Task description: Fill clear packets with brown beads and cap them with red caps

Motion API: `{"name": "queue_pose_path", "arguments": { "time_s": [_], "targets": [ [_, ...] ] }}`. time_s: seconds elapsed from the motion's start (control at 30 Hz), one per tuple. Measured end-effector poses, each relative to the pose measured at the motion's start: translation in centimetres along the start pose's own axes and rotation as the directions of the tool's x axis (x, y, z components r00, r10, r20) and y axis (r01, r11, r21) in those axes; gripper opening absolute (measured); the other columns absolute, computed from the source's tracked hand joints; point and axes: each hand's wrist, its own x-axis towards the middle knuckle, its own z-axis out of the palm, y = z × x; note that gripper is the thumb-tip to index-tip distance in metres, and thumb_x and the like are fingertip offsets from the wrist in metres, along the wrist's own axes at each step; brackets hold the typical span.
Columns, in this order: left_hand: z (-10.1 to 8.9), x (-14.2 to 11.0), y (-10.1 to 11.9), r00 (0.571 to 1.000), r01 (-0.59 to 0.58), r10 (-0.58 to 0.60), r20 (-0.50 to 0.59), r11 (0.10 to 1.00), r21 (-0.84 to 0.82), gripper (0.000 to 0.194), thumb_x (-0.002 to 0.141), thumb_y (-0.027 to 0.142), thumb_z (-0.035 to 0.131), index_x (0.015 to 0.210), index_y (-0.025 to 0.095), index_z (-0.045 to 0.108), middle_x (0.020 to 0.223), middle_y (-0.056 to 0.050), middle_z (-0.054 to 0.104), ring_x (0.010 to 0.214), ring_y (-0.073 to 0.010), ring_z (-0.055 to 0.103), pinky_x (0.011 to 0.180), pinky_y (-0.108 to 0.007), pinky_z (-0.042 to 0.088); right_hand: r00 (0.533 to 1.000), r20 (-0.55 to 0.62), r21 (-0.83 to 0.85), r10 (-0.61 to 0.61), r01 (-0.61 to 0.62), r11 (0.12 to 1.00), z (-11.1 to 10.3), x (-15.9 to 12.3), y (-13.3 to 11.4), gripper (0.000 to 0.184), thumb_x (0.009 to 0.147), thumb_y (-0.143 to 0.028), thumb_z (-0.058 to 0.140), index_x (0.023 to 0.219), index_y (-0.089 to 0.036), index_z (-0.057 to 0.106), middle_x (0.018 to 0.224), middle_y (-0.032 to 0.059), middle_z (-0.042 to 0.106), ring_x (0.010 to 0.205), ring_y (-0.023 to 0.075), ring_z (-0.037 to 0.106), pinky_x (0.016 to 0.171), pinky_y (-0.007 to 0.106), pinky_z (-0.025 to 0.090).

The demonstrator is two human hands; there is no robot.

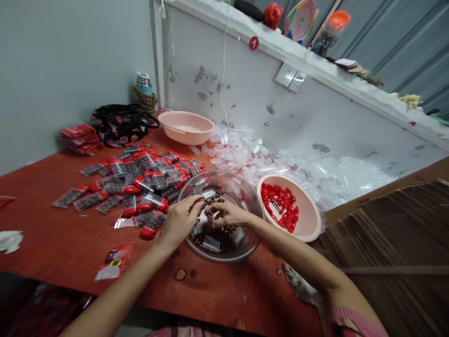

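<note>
Both my hands reach into a clear glass bowl (245,192) that holds dark brown beads (220,234) and a few small clear bags. My left hand (180,220) rests on the bowl's near left rim, fingers curled in a pinch over the beads. My right hand (229,214) is inside the bowl, fingers closed on a small clear plastic bag (210,215). A pink bowl (308,224) of red pieces (282,206) stands just right of the glass bowl. Several filled packets (140,182) with red tops lie spread to the left.
An empty pink bowl (185,127) sits at the back by the wall. A heap of empty clear bags (280,164) lies along the wall. Red packs (80,138), a black bag (121,124) and a bottle (143,84) are back left. A red card (115,260) lies near the front edge.
</note>
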Motion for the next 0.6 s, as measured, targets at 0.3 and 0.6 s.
{"name": "queue_pose_path", "arguments": {
  "time_s": [0.3, 0.6],
  "targets": [
    [1.2, 0.5, 2.2, 0.877, 0.27, -0.057, 0.477, 0.88, -0.39, 0.043, 0.074, 0.028, 0.054, 0.115, 0.018, 0.058, 0.105, -0.006, 0.066, 0.093, -0.0238, 0.061, 0.082, -0.037, 0.047, 0.95, -0.307, 0.53, 0.06, 0.118, 0.84, -0.6, -3.6, -2.3, 0.032, 0.064, -0.022, 0.069, 0.094, -0.015, 0.057, 0.081, 0.0, 0.061, 0.072, 0.0111, 0.057, 0.069, 0.025, 0.046],
    [3.7, 0.5, 4.1, 0.67, 0.721, -0.158, 0.726, 0.372, -0.585, 0.036, 0.063, 0.028, 0.071, 0.095, 0.012, 0.066, 0.095, -0.01, 0.067, 0.082, -0.0185, 0.064, 0.076, -0.03, 0.05, 0.828, -0.56, 0.006, -0.015, 0.022, 1.0, -0.7, -7.0, -1.8, 0.043, 0.072, -0.028, 0.064, 0.111, -0.02, 0.048, 0.08, -0.0006, 0.062, 0.071, 0.0119, 0.058, 0.067, 0.024, 0.046]
  ]
}}
